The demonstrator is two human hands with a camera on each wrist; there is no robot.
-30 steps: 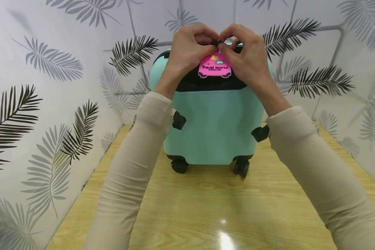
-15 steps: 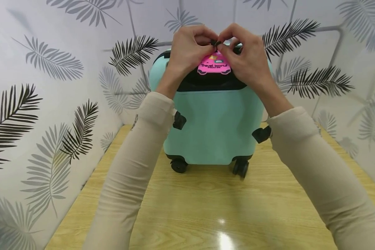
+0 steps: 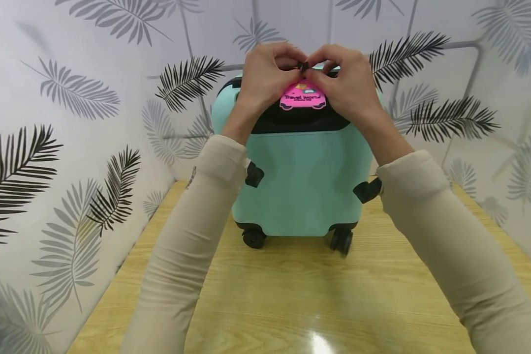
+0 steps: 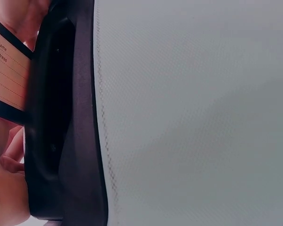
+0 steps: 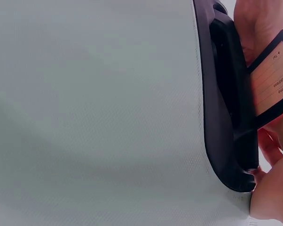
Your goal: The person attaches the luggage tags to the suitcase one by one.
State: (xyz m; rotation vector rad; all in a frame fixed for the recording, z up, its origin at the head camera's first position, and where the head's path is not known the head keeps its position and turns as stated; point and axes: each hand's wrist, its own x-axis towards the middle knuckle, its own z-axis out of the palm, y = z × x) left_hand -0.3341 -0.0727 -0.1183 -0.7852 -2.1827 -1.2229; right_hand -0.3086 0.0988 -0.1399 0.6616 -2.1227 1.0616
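Note:
A pink luggage tag (image 3: 301, 100) lettered "Travel World" hangs in front of the black top panel of a mint-green suitcase (image 3: 302, 184). Just above it, my left hand (image 3: 265, 73) pinches the tag's small black strap (image 3: 302, 66) between thumb and fingers. From the other side my right hand (image 3: 348, 81) pinches the same strap, fingertips nearly meeting. How the strap is threaded is hidden by the fingers. Both wrist views show the tag's back, a card (image 4: 9, 70) with name and address lines, beside the suitcase's black carry handle (image 5: 238, 89).
The suitcase stands upright on black wheels (image 3: 253, 238) on a wood-grain table (image 3: 274, 295). Leaf-patterned covering (image 3: 92, 147) rises behind and at both sides. Black wrist mounts (image 3: 367, 190) show at both cuffs, in front of the suitcase.
Both hands have come down slightly with the strap between them. The tag swung up a little, then dropped back. The whole head view has shifted slightly; the suitcase stays in place.

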